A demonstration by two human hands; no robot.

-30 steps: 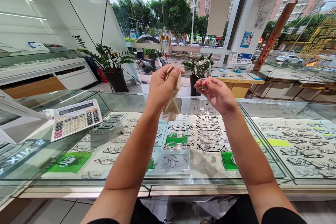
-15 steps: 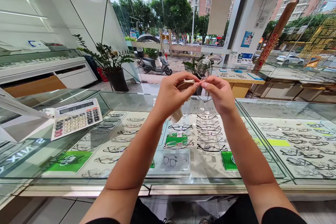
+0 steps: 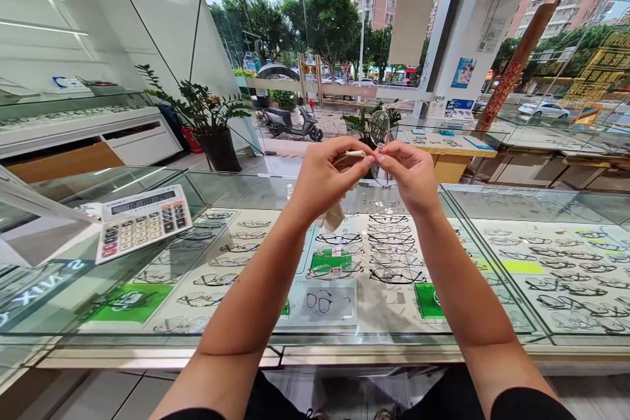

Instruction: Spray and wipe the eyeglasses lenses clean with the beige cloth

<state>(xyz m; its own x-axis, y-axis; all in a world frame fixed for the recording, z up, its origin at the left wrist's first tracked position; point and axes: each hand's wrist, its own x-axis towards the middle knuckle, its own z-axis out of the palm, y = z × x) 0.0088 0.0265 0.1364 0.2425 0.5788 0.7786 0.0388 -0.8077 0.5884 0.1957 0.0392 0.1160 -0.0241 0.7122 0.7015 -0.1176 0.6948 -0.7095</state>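
Both my hands are raised above a glass display counter. My right hand pinches a pair of thin-rimmed glasses, one clear round lens standing up above my fingers. My left hand is closed on a beige cleaning cloth, whose tail hangs below the palm, and its fingertips meet the right hand's at the frame. The rest of the glasses is hidden behind my fingers.
Under the glass lie rows of spectacle frames on white and green trays. A calculator rests on the counter at left. Potted plants and further display cases stand behind, in front of the shop window.
My left hand with the cloth came in from the left and met my right hand at the glasses. The lens has since turned slightly edge-on.
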